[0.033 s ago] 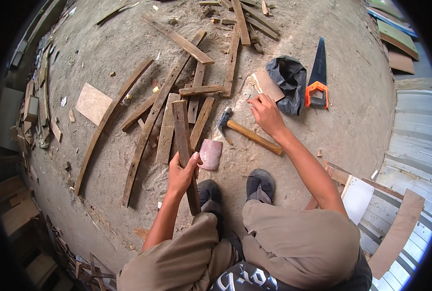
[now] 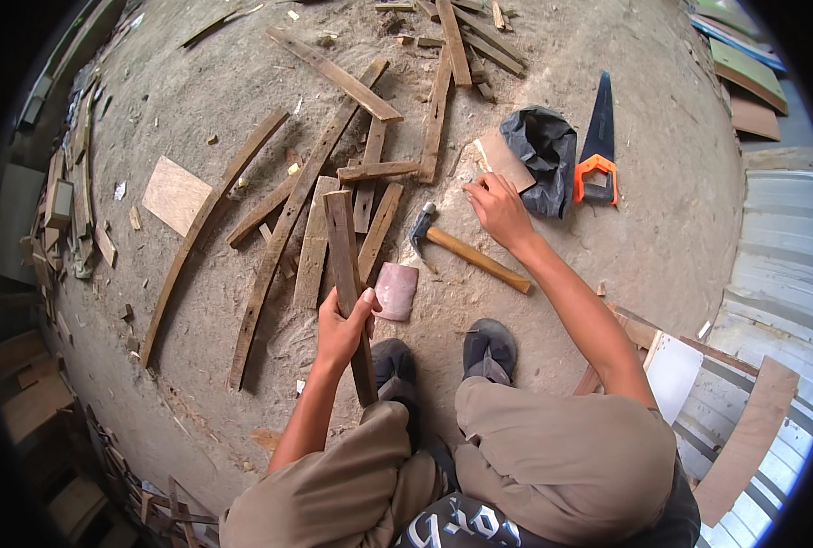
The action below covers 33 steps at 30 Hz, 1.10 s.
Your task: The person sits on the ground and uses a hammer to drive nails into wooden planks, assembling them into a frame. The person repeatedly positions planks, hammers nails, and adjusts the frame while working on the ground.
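Observation:
My left hand (image 2: 340, 331) is wrapped round a long dark wooden batten (image 2: 342, 242), which is tilted with its lower end by my left knee. My right hand (image 2: 499, 210) hovers over the ground with thumb and fingers pinched together; whatever is between them is too small to name. Close by that hand are a brown sheet piece (image 2: 507, 161) and a crumpled black plastic bag (image 2: 541, 151). A claw hammer (image 2: 475, 258) with a wooden handle lies just below it. Between the batten and the hammer rests a pinkish flat slab (image 2: 396, 291).
A handsaw (image 2: 598, 137) with an orange and black handle lies right of the bag. Several old battens, one a long strip (image 2: 288, 219), spread across the dirt floor to the left and far side. A square plywood piece (image 2: 175, 195) lies left; corrugated metal sheeting (image 2: 781, 265) stands right.
The fingertips of my right hand have shifted very slightly. My left hand and the batten stay where they were.

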{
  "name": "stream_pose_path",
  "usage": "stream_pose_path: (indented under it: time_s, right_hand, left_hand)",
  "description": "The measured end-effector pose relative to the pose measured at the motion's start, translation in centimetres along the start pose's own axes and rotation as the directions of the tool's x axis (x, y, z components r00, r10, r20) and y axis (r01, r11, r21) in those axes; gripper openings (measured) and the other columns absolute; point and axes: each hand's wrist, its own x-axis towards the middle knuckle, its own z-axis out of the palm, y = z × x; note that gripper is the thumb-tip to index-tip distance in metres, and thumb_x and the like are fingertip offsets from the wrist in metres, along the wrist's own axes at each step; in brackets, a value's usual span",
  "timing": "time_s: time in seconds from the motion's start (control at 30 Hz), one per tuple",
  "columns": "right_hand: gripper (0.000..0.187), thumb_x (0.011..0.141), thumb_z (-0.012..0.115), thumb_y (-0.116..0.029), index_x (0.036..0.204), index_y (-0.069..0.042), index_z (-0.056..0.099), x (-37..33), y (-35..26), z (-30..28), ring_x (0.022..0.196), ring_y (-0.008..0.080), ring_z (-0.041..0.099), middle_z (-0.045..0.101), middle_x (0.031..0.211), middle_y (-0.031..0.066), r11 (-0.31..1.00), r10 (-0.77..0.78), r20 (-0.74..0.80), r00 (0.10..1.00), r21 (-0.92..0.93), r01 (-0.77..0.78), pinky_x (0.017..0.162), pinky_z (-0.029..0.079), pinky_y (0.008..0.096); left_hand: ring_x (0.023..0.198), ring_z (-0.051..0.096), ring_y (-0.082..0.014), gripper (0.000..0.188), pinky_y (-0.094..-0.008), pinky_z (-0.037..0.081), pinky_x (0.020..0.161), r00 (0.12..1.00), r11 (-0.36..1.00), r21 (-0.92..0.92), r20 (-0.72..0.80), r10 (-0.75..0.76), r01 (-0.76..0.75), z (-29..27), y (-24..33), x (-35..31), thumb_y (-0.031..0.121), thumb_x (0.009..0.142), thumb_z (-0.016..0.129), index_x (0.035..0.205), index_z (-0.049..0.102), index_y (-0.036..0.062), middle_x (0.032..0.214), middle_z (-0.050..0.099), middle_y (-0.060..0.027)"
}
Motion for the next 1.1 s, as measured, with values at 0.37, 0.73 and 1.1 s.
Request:
stream_pose_path:
  time_s: [0.37,0.73,1.1]
  right_hand:
    - [0.017,0.085,0.054,-0.007,0.098,-0.003,0.063,2.2,4.1,1.7,0.097,0.0238,0.056,0.057,0.095,0.0092,0.906,-0.348,0.149,0.925,-0.199,0.373,0.083,0.043,0.0363]
    - [0.009,0.089,0.061,-0.011,0.096,-0.005,0.060,3.3,4.3,-6.1,0.095,0.0256,0.059,0.060,0.096,0.0072,0.996,0.052,-0.302,0.952,-0.054,-0.072,0.082,0.043,0.0389]
    - [0.036,0.083,0.074,-0.026,0.107,-0.002,0.061,-5.3,-4.8,-0.9,0.097,0.0300,0.059,0.061,0.100,0.0114,0.953,0.158,0.233,0.959,0.219,-0.210,0.088,0.044,0.0415]
  left_hand:
    - [0.056,0.052,-0.0136,0.047,-0.0285,0.045,0.052,0.999,0.940,-0.337,-0.028,0.042,-0.049,-2.0,1.8,0.4,0.049,0.099,0.047,0.107,0.051,0.0027,0.080,0.056,-0.0059]
    - [0.061,0.050,-0.0136,0.043,-0.0297,0.044,0.057,0.997,0.854,-0.518,-0.071,0.006,-0.042,-1.1,1.7,1.0,0.048,0.099,0.047,0.108,0.050,0.0055,0.078,0.052,-0.0030]
    - [0.067,0.047,-0.0129,0.030,-0.0317,0.043,0.065,0.953,0.743,-0.631,-0.302,0.029,-0.223,-3.2,3.3,3.3,0.040,0.095,0.061,0.102,0.051,0.0126,0.077,0.047,0.0016]
